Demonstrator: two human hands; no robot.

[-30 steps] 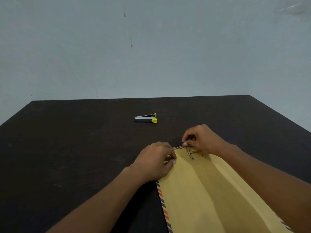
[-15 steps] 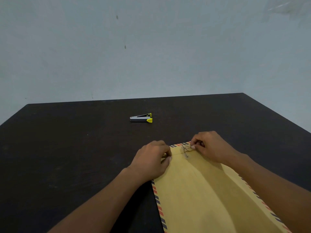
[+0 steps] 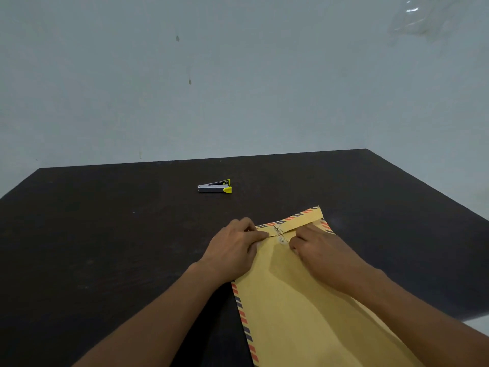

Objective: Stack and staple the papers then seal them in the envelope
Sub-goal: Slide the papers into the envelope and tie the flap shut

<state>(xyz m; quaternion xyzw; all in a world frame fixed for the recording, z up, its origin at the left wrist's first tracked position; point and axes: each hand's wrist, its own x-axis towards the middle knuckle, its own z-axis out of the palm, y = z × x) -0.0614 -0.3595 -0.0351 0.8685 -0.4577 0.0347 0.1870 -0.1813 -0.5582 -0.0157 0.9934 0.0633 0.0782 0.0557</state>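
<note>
Winding the string point(image 3: 287, 230) snugly round the clasp point(image 3: 280, 236) is my aim; my left hand point(image 3: 232, 250) presses the flap point(image 3: 293, 220) flat with its fingers, the right hand point(image 3: 320, 250) pinches the string; the envelope point(image 3: 291, 313) lies on the desk point(image 3: 105, 247); I'd keep it taut.

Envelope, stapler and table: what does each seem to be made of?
Envelope: matte tan kraft-type paper that creases softly, with printed red and blue edge stripes. Its string closure looks like thin thread wound on small shiny discs, probably metal. Stapler: grey body, metal or plastic, with a glossy yellow tip that looks plastic. Table: dark, matte, faintly grained surface, perhaps wood or laminate.
</note>
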